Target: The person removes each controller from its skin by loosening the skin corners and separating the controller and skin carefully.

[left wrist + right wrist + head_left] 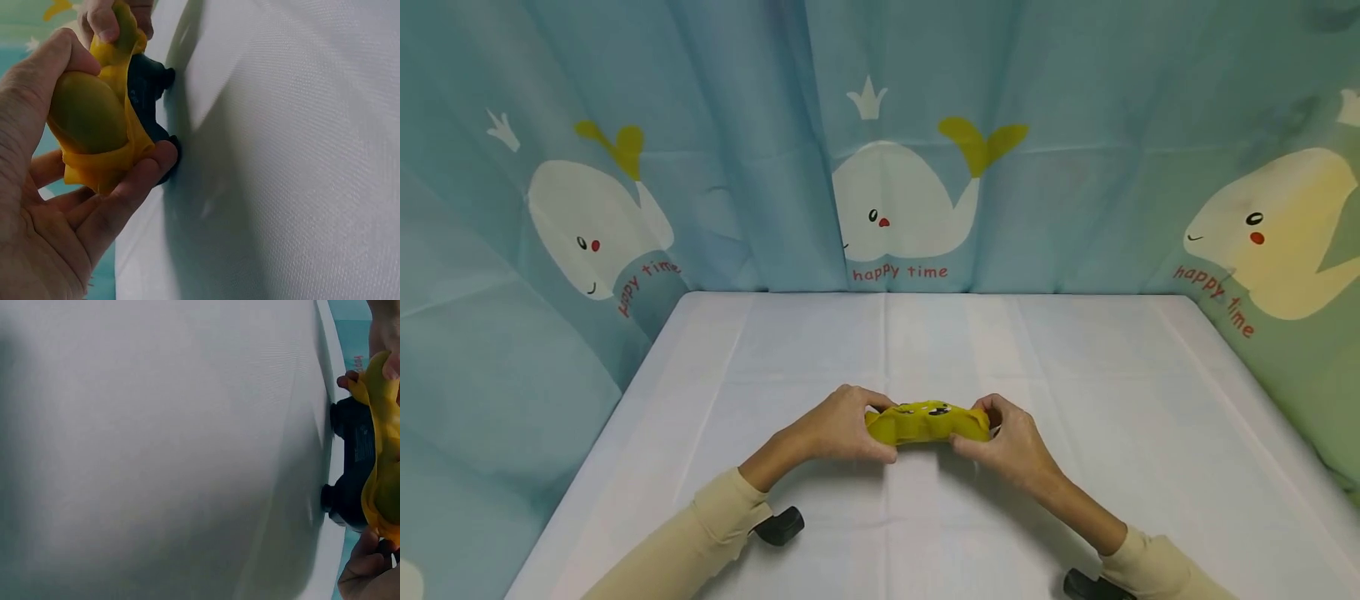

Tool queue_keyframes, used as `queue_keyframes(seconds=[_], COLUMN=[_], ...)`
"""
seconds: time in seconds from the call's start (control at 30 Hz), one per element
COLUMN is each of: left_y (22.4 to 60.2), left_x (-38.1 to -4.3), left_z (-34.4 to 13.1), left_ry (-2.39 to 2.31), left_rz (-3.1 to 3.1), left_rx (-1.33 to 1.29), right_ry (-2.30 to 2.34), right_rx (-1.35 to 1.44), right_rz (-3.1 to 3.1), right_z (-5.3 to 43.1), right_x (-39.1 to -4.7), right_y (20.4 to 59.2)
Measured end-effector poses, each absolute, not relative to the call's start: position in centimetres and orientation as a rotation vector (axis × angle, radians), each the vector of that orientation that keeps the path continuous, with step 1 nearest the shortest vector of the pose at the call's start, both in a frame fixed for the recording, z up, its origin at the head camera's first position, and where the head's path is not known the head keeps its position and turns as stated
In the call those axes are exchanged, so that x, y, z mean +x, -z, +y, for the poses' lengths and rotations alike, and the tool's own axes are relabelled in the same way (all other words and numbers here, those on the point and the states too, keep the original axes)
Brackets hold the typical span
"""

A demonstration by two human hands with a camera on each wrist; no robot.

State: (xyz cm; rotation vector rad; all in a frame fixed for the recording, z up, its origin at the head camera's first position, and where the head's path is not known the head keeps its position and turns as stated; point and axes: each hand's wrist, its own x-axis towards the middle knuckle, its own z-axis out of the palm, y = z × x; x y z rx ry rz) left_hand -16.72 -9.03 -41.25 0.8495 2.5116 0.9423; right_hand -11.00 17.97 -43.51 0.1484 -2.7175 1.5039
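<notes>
A black game controller is partly wrapped in a stretchy yellow cover and held just over the table. Its thumbsticks face down towards the cloth in both wrist views. The left hand grips the cover at the left end, thumb on one side and fingertips at the cover's edge by the dark face. At the other end the right hand pinches the cover between thumb and fingers. In the head view, dark and white marks show on top of the cover, while the black controller body is hidden there.
The table has a white cloth with faint creases. Blue curtains with printed whales hang at the back and sides. A black wrist camera sits by the left sleeve, another black device by the right.
</notes>
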Motion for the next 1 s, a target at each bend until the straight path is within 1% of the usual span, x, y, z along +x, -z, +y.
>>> queue_keyframes(seconds=[0.4,0.77,1.0], left_y=[41.3,41.3,41.3], left_x=[-16.9,-16.6,-16.6], left_z=[-8.6,-8.4,-8.4], left_ry=[-0.908,-0.892,-0.861], left_rz=[2.539,2.590,2.610], left_rx=[0.888,0.906,0.927], right_ry=[-1.412,-1.192,-1.165], right_rx=[0.354,0.597,0.633], right_rz=[-2.674,-2.633,-2.583], right_z=[18.2,18.8,18.4], right_x=[-11.2,-11.7,-11.7], right_y=[44.1,44.5,44.8])
